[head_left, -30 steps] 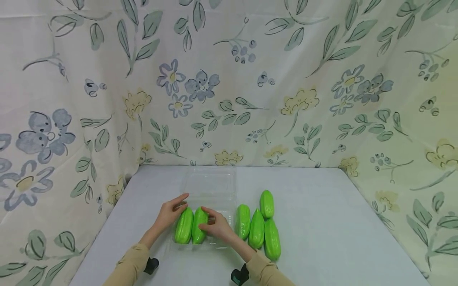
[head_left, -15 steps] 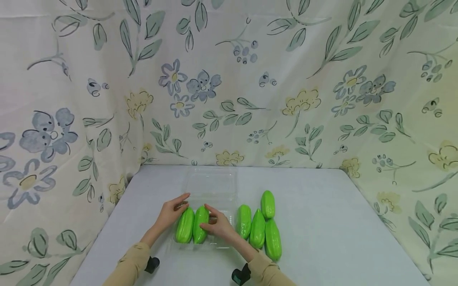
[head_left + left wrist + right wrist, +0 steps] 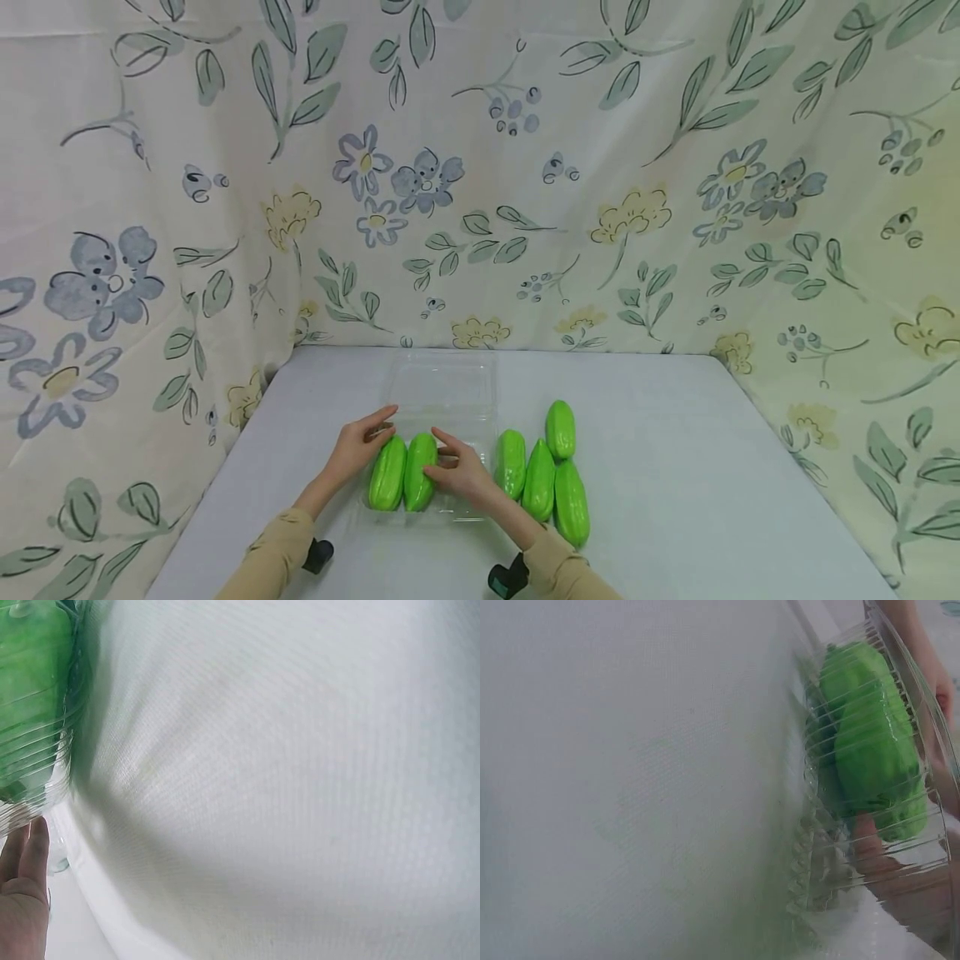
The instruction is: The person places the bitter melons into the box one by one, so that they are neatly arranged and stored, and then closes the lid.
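Two bright green cucumbers, a left one (image 3: 387, 475) and a right one (image 3: 420, 473), lie side by side in the left part of a clear plastic clamshell box (image 3: 468, 507). My left hand (image 3: 358, 447) rests at the box's left side, fingertips by the far end of the left cucumber; in the left wrist view its straight fingers (image 3: 31, 859) reach the ribbed wall. My right hand (image 3: 463, 475) is along the right cucumber's right side, thumb and fingers spread and loosely at its edge. Through the box wall, the right wrist view shows a fingertip (image 3: 866, 829) by a cucumber's end.
Several more green cucumbers (image 3: 538, 483) lie in a cluster on the white table (image 3: 697, 467), right of the box. The box's clear lid (image 3: 442, 379) lies folded back behind it. A floral cloth (image 3: 480, 183) hangs behind the table and along both sides.
My right hand's thumb and fingertips have slid slightly right, off the top of the right cucumber toward its edge. The cucumbers and my left hand have hardly moved.
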Demonstrator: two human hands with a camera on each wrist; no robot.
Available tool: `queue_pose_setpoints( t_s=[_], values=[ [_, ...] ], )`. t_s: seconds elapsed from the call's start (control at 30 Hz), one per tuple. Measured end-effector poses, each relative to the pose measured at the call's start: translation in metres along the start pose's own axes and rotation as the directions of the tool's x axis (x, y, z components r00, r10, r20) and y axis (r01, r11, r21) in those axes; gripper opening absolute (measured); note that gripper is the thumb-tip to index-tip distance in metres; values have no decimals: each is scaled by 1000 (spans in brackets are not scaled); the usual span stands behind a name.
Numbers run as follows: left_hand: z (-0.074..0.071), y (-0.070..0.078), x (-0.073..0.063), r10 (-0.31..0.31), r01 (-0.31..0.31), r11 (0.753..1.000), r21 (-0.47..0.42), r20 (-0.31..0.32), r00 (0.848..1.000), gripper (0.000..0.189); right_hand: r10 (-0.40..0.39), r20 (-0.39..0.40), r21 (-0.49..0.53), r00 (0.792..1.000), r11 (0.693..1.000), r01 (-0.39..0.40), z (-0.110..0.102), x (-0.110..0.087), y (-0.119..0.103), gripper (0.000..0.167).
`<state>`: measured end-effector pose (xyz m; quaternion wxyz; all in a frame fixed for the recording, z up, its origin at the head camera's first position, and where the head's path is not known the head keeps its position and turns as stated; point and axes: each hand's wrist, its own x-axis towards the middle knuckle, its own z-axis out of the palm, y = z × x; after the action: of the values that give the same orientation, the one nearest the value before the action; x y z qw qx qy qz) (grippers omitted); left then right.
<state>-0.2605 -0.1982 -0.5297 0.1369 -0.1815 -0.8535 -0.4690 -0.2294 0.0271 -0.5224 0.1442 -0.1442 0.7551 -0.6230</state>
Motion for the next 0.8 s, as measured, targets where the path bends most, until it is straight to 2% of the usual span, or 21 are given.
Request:
queue_pose_setpoints(
  t_s=[0.1,0.23,0.33,0.6,0.8],
  values=[
    [0,-1,0,-25,25,1000,3,11,1000,41,0,1,-1,1000,1000,0,-2,-2,-1,63],
    [0,-1,1,-97,97,995,0,52,994,43,0,8,-7,1000,1000,0,-5,-4,-5,64],
    [0,-2,1,-119,119,993,2,58,991,43,1,8,-13,1000,1000,-1,-7,-5,-8,64],
    [0,-1,1,-80,79,997,10,38,996,42,11,23,0,1000,1000,-11,-14,-11,-17,62],
    [-1,-2,2,-83,83,997,1,50,995,43,-11,28,-9,1000,1000,12,-22,-14,-22,59]
  ],
)
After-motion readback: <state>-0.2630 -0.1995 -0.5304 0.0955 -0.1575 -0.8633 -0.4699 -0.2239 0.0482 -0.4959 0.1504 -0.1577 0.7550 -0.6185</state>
